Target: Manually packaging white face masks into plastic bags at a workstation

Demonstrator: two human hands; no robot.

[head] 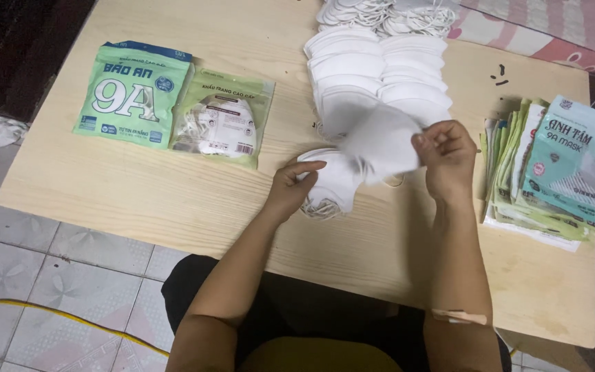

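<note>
My right hand (447,157) pinches a folded white face mask (382,141) and holds it lifted just above the table. My left hand (290,186) rests its fingers on a small heap of white masks (333,184) with loose ear loops near the table's middle. Behind both hands, two long overlapping rows of white masks (380,72) run toward the far edge.
The light wooden table (139,200) carries two green mask packets (173,100) at the left and a stack of flat green and teal pouches (552,169) at the right. More masks (387,14) are heaped at the far edge. Tiled floor with a yellow cable (56,313) lies below left.
</note>
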